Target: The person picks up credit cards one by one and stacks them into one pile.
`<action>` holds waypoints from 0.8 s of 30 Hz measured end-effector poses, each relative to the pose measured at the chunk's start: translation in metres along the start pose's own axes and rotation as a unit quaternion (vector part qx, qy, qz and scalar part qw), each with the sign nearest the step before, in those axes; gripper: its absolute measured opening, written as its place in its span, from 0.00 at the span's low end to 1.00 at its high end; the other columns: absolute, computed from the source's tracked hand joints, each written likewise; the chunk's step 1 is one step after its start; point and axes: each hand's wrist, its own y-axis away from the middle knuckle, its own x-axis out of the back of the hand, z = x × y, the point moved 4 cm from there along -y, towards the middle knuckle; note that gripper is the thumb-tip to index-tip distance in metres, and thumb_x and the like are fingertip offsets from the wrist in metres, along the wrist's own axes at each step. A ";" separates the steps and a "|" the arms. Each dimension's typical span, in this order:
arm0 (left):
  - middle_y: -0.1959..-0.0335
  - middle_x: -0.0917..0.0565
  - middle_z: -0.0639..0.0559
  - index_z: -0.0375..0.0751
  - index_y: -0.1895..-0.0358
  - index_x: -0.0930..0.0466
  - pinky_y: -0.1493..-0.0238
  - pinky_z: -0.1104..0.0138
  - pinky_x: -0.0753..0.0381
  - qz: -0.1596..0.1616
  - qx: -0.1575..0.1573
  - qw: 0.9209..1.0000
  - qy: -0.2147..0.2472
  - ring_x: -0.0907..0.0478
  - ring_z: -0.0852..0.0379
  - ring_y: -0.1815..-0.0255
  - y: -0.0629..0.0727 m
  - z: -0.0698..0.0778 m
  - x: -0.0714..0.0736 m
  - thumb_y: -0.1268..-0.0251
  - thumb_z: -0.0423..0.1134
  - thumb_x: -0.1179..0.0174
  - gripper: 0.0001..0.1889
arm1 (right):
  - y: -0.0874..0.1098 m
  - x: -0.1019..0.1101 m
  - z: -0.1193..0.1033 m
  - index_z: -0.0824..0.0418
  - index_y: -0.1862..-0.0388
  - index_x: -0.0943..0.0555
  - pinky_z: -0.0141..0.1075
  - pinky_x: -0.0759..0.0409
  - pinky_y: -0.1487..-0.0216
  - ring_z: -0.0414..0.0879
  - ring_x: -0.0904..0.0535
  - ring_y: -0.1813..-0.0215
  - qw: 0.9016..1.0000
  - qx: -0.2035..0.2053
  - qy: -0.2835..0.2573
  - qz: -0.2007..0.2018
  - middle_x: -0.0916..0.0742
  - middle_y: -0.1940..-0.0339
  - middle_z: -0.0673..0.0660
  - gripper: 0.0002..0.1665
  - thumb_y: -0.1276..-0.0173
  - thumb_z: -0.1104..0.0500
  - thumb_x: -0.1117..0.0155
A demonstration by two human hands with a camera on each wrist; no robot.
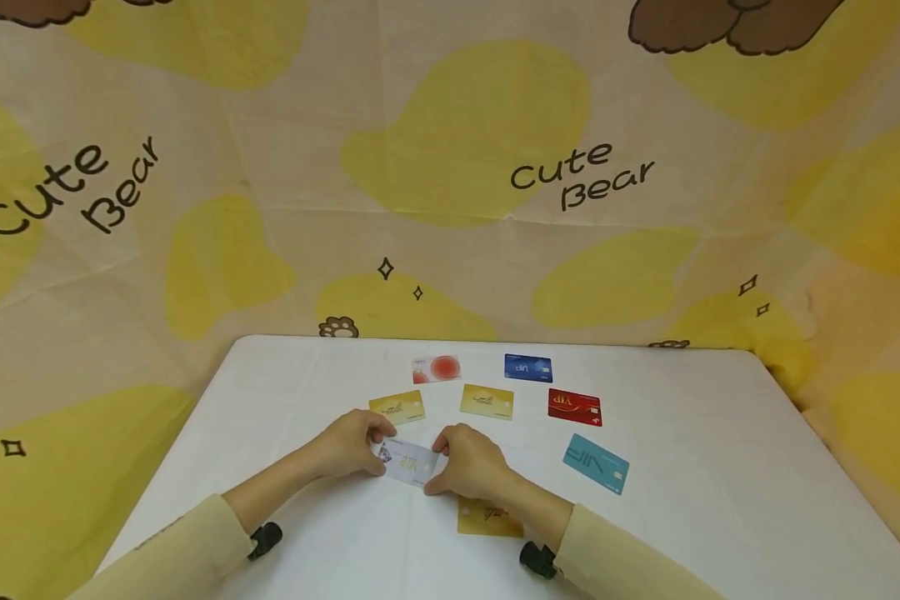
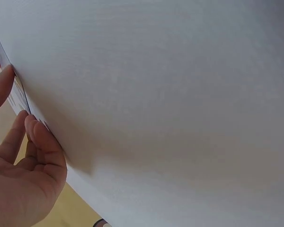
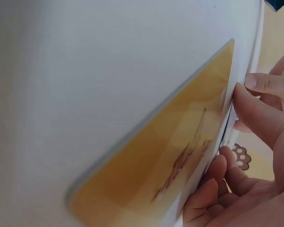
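Observation:
A white card [image 1: 408, 462] with pale gold VIP lettering is stretched between both hands, low over the table. At its left end my left hand [image 1: 351, 446] pinches it between thumb and fingers. My right hand [image 1: 472, 463] grips the opposite end, covering that edge. Just below the right hand lies a gold card [image 1: 489, 518], partly hidden by the wrist; it looms large in the right wrist view as a gold card face [image 3: 156, 156]. Another gold card [image 1: 399, 407] lies right above the left hand's fingers.
Farther back on the white table [image 1: 720, 467] lie a white card with red circles [image 1: 437, 369], a blue card [image 1: 528, 368] and a gold card [image 1: 487, 402]. To the right are a red VIP card [image 1: 574, 407] and a teal VIP card [image 1: 596, 463]. A patterned cloth [image 1: 450, 167] hangs behind.

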 end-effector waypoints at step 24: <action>0.67 0.23 0.50 0.38 0.57 0.17 0.59 0.63 0.27 0.009 0.002 1.000 0.009 0.28 0.54 0.64 0.007 0.004 -0.001 0.58 0.20 0.21 0.23 | 0.002 0.001 -0.004 0.62 0.63 0.14 0.35 0.21 0.63 0.43 0.22 0.68 0.997 0.028 -0.055 0.037 0.16 0.72 0.48 0.15 0.47 0.64 0.15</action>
